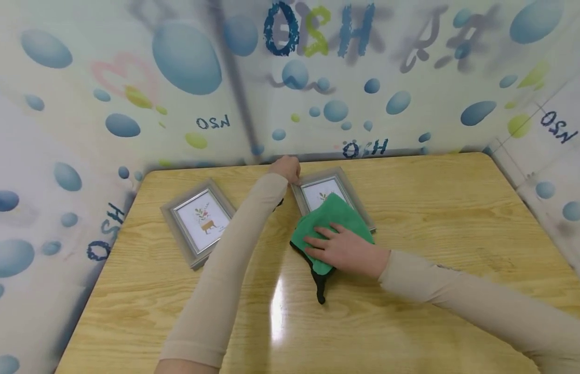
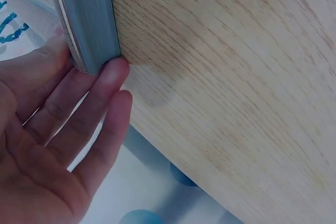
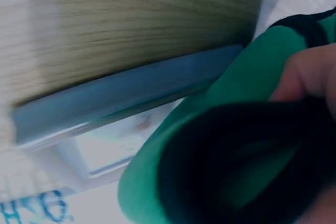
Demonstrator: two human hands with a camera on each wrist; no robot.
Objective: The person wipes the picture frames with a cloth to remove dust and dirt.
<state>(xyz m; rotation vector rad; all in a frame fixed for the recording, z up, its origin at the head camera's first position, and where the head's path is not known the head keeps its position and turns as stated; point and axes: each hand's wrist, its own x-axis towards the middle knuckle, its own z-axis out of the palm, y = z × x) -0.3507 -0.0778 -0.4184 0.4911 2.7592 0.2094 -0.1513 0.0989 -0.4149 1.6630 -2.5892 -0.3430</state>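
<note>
Of the two hands, the left hand (image 1: pixel 286 169) pinches the far left corner of a grey picture frame (image 1: pixel 320 191) between thumb and fingers, while the right hand (image 1: pixel 344 251) lies with fingers spread on a green cloth (image 1: pixel 337 214) draped over that frame's near part. A second picture frame (image 1: pixel 203 221) lies to the left, partly hidden by the left sleeve (image 1: pixel 233 259), on a wood-grained tabletop (image 1: pixel 439 208) before a pale wall (image 1: pixel 290 111) printed with blue drops and lettering.
</note>
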